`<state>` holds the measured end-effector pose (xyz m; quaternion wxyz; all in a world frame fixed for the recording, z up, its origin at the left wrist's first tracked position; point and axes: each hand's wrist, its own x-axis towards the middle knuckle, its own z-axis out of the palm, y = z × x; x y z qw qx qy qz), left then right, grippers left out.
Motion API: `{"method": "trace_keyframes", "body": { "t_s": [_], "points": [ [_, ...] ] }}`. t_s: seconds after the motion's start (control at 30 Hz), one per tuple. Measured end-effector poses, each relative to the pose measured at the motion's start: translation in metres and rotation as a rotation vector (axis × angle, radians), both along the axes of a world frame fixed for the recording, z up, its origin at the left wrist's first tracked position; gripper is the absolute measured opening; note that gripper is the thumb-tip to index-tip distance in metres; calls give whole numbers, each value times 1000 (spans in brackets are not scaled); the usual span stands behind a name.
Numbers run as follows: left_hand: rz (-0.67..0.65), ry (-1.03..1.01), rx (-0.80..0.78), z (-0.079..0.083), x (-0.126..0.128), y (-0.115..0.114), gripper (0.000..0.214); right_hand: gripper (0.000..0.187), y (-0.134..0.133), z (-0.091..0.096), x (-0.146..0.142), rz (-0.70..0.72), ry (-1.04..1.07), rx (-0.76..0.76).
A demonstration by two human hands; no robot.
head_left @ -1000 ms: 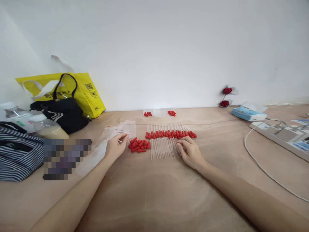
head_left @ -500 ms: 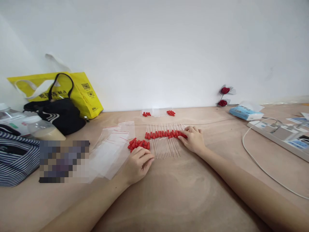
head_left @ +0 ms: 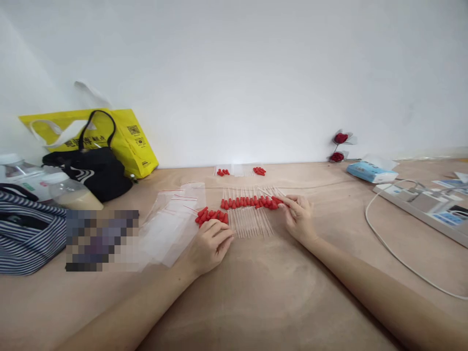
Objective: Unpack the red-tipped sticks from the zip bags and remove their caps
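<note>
Red rubber dropper bulbs [head_left: 248, 201] lie in a two-sided row at mid-table, with thin clear tubes [head_left: 252, 224] fanning toward me and away. At the row's right end, my right hand [head_left: 300, 219] is closed, its thumb and forefinger pinching a red dropper bulb [head_left: 277, 200]. A looser cluster of red bulbs [head_left: 212, 214] sits at the left. Against its near edge my left hand [head_left: 212, 243] rests, fingers loosely bent and thumb apart; the space beneath the palm is hidden. Clear zip bags [head_left: 168, 224] with red seams lie left of that cluster.
By the wall lies a clear bag with two red bulb groups [head_left: 260, 171]. At left stand a yellow bag [head_left: 139, 146], a black pouch [head_left: 98, 175], a bottle [head_left: 76, 195] and a striped pouch [head_left: 32, 243]. Tissues [head_left: 371, 171] and a corded power strip [head_left: 424, 209] are at right.
My right hand has shifted slightly right and lower, its forefinger now stretched along the red bulb at the row's end. The left hand keeps its place. The view has turned slightly.
</note>
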<state>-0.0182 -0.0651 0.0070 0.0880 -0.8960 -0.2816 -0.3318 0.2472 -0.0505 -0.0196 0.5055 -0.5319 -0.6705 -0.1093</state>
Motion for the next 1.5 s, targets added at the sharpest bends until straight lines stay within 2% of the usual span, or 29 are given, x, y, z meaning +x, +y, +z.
{"method": "trace_keyframes", "body": {
  "t_s": [0.1, 0.2, 0.37, 0.53, 0.63, 0.8, 0.93, 1.13, 1.3, 1.5],
  "points": [
    [50, 3, 154, 1, 4, -4, 25, 24, -21, 2, -4, 246, 81, -97],
    [85, 25, 304, 0, 14, -7, 31, 23, -36, 3, -9, 390, 60, -207],
    [110, 29, 310, -4, 33, -6, 18, 22, -41, 4, -17, 465, 15, -287],
    [128, 61, 288, -6, 38, -4, 11, 21, -37, 6, -19, 513, -13, -297],
    [141, 74, 306, -5, 37, -4, 11, 20, -35, 7, -23, 485, -114, -236],
    [135, 99, 333, -4, 39, -2, 12, 14, -31, 5, -32, 319, -317, 27],
    [122, 137, 324, -4, 44, 2, 18, 12, -29, 3, -35, 228, -403, 134],
    [128, 216, 328, -1, 43, 3, 23, 15, -33, 4, -34, 139, -516, 191],
    [63, 143, 301, -1, 41, 4, 22, 12, -35, 6, -34, 110, -565, 235],
    [3, 141, 281, -5, 41, 5, 22, 14, -40, 7, -35, 109, -580, 162]
  ]
}}
